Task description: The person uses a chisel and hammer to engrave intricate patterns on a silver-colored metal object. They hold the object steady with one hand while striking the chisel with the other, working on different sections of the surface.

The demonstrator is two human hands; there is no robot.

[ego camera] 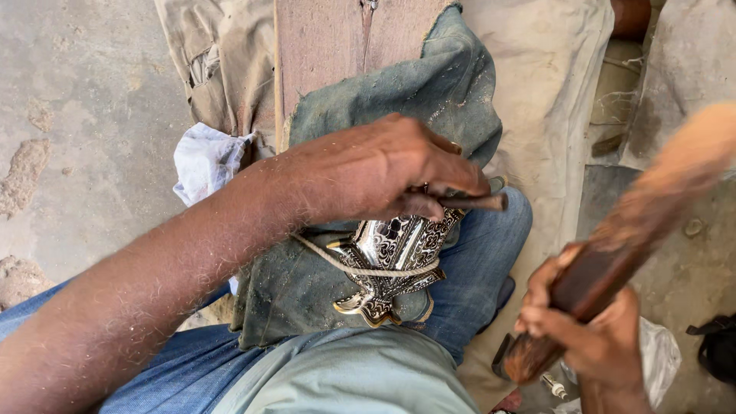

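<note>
Partly hidden, shiny patterned metal piece (395, 264) on the lap under a cord, left hand (383, 172) pinching a thin metal tool (475, 202) above it, right hand (590, 330) gripping a blurry, maybe wooden, mallet (636, 230).

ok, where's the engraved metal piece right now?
Head view, centre: the engraved metal piece lies on denim cloth over the lap, tied by a cord, just under the left hand.

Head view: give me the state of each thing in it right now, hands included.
Left hand: closed on a thin metal punch.
Metal punch: tip set against the ornate metal piece.
Ornate metal piece: lying on the denim cloth, cord tied across it.
Cord: pulled taut.
Right hand: gripping the wooden mallet.
Wooden mallet: raised, motion-blurred.
Denim cloth: spread over the lap.
</note>
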